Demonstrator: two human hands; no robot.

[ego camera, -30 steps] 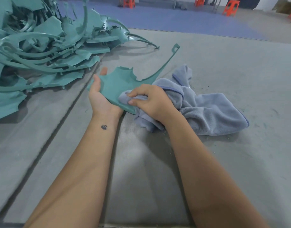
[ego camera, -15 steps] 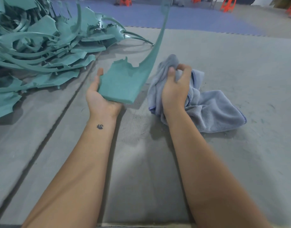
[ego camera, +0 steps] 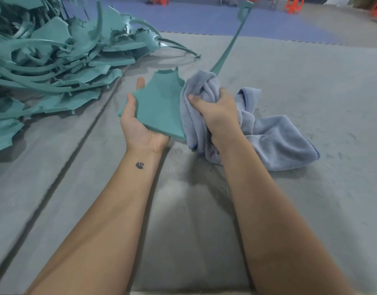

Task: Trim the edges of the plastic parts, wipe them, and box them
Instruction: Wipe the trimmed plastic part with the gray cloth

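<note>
Left hand: palm up, thumb hooked over the near edge of the teal plastic part, broad panel cradled just above the grey mat. Right hand: clenched round a bunched blue cloth, touching the part's right edge. Risk: thin arm rising away could flex or snap under hard wiping, or the loosely held panel slip toward the pile of parts.

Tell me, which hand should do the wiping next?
The right hand: it already grips the grey cloth against the teal plastic part, which the left hand holds from beneath.
</note>
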